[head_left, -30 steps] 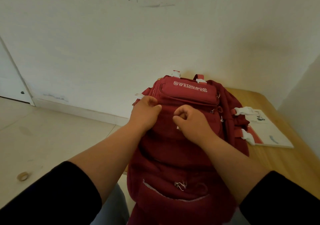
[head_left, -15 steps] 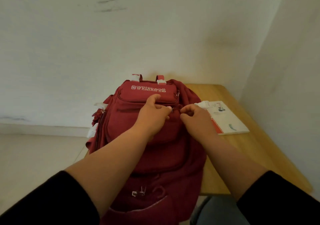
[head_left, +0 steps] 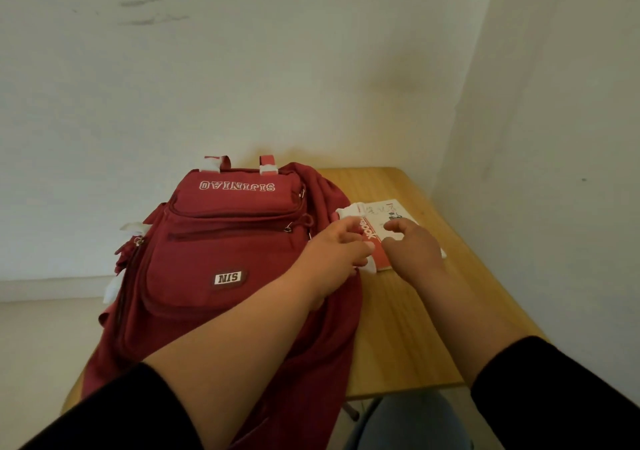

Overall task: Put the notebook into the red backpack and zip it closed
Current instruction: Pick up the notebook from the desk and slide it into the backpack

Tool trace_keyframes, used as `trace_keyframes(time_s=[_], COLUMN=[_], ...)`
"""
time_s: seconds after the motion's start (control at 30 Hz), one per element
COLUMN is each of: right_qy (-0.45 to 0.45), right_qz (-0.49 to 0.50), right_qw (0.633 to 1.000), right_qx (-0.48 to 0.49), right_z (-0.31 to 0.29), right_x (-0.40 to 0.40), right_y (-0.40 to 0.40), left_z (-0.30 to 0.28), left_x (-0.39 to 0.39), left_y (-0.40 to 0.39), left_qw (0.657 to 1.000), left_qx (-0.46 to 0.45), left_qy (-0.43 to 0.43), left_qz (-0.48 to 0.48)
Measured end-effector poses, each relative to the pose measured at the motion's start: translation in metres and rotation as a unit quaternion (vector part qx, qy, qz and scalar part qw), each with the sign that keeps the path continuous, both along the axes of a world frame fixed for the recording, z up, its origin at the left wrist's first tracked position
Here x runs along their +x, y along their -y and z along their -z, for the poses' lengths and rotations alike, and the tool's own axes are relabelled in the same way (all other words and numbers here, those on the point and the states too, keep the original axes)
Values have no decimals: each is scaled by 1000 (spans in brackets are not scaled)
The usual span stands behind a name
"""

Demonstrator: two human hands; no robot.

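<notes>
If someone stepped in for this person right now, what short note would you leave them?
Left hand: open, at the right edge of the red backpack, holding nothing that I can see.
Right hand: open, fingers spread over the notebook, not gripping it yet.
The backpack lies flat on the wooden table, front pockets up. The notebook lies on the table just right of the backpack.
Done: nothing packed yet; whether the main compartment is unzipped cannot be seen.
Left: pick up the notebook, slide it into the backpack, zip it closed.
</notes>
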State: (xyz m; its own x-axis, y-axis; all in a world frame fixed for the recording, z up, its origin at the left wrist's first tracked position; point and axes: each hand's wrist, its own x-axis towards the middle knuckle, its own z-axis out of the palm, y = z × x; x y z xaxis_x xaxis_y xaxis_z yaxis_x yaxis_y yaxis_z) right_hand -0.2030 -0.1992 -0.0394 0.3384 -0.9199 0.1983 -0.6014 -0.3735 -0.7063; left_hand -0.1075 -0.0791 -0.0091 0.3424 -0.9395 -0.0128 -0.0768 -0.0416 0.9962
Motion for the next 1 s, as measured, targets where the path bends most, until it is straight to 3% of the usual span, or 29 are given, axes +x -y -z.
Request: trace_keyframes(time_s=[0.4, 0.63, 0.83, 1.0], right_qy=[-242, -233, -143, -123], right_qz=[-85, -50, -31, 8], right_qw=[966, 964, 984, 990], right_qx=[-30, -118, -104, -74], right_z=[37, 38, 40, 43], right_x=[-15, -22, -30, -32], right_y=[15, 11, 3, 8], left_z=[29, 43, 45, 44], left_x=[-20, -23, -25, -29], left_y=[26, 33, 35, 33], left_qw=[990, 986, 986, 991], left_qx=[91, 138, 149, 126], left_qy=[-42, 57, 48, 16], left_qz=[103, 71, 58, 38])
